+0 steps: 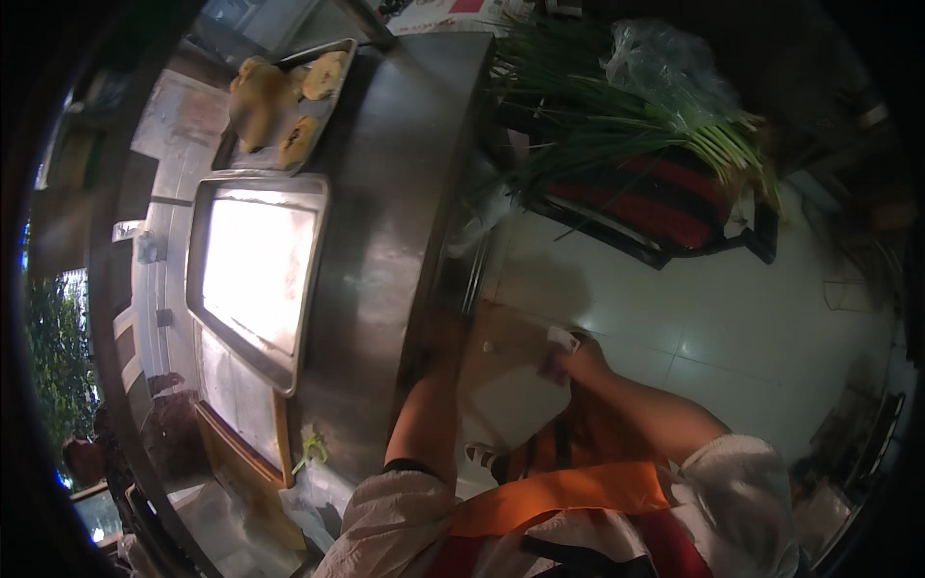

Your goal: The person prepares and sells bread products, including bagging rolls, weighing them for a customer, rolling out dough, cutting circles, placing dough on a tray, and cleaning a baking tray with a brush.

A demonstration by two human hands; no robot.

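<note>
Hands working low at centre frame, below the steel counter [385, 193] edge. Right hand [578, 358] is pinching a small whitish scrap [561, 337]; left hand [445, 332] is blurred, grip unclear. Judgement: steadying the pale board [511, 400] beneath helps while handling the scrap.

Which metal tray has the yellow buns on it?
The far tray at the top of the steel counter holds the yellow buns. The nearer, bigger tray has none: its bottom is bare and shining.

White short sleeves [395, 506], orange apron strap [559, 491], bare forearms.
</note>
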